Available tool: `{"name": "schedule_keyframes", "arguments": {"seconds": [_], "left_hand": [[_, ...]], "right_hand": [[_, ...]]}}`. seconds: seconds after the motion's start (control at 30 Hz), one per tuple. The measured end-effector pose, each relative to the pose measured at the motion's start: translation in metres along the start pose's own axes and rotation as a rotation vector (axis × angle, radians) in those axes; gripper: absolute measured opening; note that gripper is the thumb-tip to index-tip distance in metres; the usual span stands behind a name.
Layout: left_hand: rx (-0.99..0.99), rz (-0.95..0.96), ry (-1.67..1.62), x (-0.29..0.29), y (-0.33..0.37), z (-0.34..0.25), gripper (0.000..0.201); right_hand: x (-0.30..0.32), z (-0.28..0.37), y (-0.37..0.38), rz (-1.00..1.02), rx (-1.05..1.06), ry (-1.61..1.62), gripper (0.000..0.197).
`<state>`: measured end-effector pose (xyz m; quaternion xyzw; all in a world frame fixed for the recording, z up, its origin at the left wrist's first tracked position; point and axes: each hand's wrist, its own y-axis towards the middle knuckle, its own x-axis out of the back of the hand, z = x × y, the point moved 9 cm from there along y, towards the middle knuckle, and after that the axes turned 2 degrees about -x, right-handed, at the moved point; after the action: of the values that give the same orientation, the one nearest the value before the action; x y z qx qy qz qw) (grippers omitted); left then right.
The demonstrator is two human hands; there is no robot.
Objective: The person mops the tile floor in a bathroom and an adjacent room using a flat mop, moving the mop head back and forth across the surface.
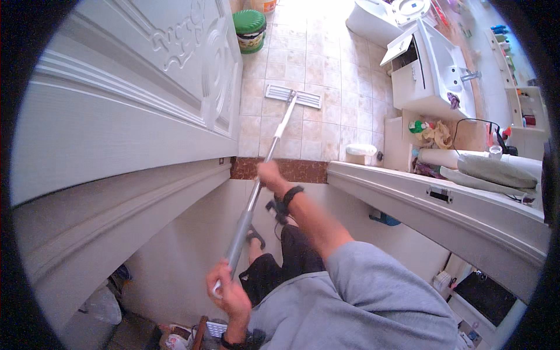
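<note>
A flat mop [251, 204] slants away from me through the doorway, its metal pole running from my body to the bathroom floor. My left hand [229, 291] is closed around the top end of the pole, near its white loop. Farther down, my right hand [270, 174] wraps the pole above the reddish-brown threshold [251, 168]. The wide white mop head [293, 95] lies flat on the beige tiles [286, 137]. Its underside is hidden.
A white panelled door [151, 111] stands on the left, with a green-lidded bucket [250, 30] beyond it. To the right are a washbasin cabinet [411, 81], a toilet [379, 20] and a white bottle-like object [361, 150] on the floor. The door frame [402, 195] borders the opening.
</note>
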<state>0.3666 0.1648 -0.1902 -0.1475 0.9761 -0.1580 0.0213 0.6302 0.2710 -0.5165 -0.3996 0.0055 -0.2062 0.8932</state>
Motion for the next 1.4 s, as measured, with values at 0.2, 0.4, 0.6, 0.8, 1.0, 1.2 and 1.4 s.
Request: {"name": "schedule_keyframes", "arguments": {"seconds": [0.2,0.4,0.6,0.8,1.0,1.2,1.4], "left_hand": [[-0.131,0.189,-0.043,-0.038,-0.004,-0.009,0.007],[-0.122,0.101,-0.052,0.145,-0.056,-0.019,0.01],[-0.108,-0.047,0.399,0.384,-0.101,-0.034,0.007],[-0.043,0.026,0.318,0.36,-0.135,-0.073,0.012],[-0.514,0.329,1.285,0.278,-0.186,-0.076,0.007],[-0.166,0.205,0.16,0.245,-0.187,0.039,0.009],[-0.131,0.187,-0.014,0.155,-0.156,0.031,0.015]], "right_hand": [[0.023,0.018,-0.019,-0.077,-0.178,0.405,0.017],[-0.033,-0.059,-0.144,-0.378,-0.026,-0.115,0.026],[-0.144,-0.153,-0.296,-0.098,-0.161,0.099,0.027],[-0.167,-0.204,-0.387,0.052,-0.444,0.315,0.024],[-0.129,-0.226,-0.371,0.081,-0.432,0.211,0.022],[-0.068,-0.21,-0.259,0.154,-0.061,0.129,0.016],[-0.029,-0.153,-0.208,0.064,-0.18,0.398,0.018]]}}
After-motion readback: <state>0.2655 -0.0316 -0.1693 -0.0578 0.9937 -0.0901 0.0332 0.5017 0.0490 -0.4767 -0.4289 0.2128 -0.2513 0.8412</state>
